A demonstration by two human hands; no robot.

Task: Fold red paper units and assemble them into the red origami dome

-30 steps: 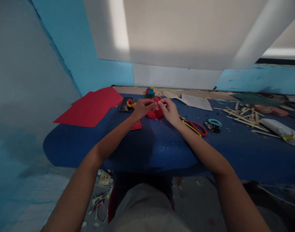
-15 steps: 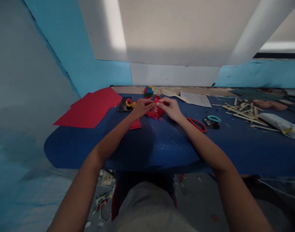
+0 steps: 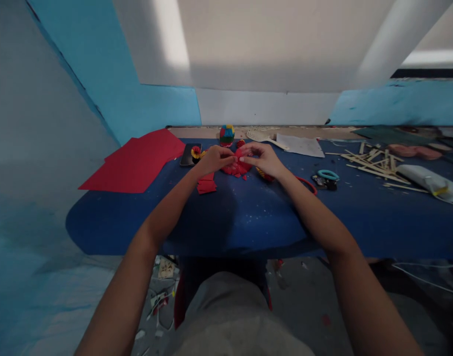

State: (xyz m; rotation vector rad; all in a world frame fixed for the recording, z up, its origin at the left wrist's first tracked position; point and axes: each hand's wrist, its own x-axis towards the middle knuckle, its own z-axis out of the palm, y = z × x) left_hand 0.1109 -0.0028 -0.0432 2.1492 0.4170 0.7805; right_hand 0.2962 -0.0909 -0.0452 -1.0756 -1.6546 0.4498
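Observation:
Both hands meet over a heap of small red paper pieces near the back of the blue table. My left hand is closed, its fingertips pinched on a red paper piece. My right hand faces it with thumb and forefinger closed at the same red paper; its other fingers are curled. Folded red strips lie just below my left hand. A multicoloured ball of folded paper stands behind the hands. Something yellow and dark shows partly under my right hand.
Red sheets lie at the left, beside a dark phone with a red and yellow paper flower. Red-handled scissors, a teal ring, wooden sticks and a white spoon lie rightward and behind.
My hands have parted slightly at the fingertips, and my right hand has lifted a little. The yellow and dark piece now shows beneath it. The view has tilted slightly.

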